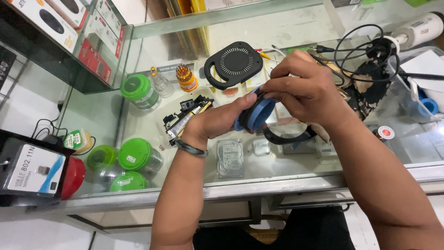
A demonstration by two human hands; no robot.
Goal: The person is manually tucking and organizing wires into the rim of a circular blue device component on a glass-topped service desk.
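Observation:
Both my hands hold a round blue and black part [259, 115] above the glass counter [286, 178]. My left hand [217, 121] grips its left side, thumb on the rim, with a dark bangle on the wrist. My right hand [303, 90] closes over its top and right side. A thin black ring or band [289, 137] hangs below the part. Behind the hands lies a round black speaker-like cover with a handle [233, 62]. My fingers hide most of the blue part.
Green-lidded jars [138, 90] [138, 155] stand at left, with a tray of small tools [187, 115] and a screwdriver bit holder [186, 76]. A hard drive [230, 157] lies under the glass. Tangled black cables [365, 51] and a patterned cloth [370, 85] are at right.

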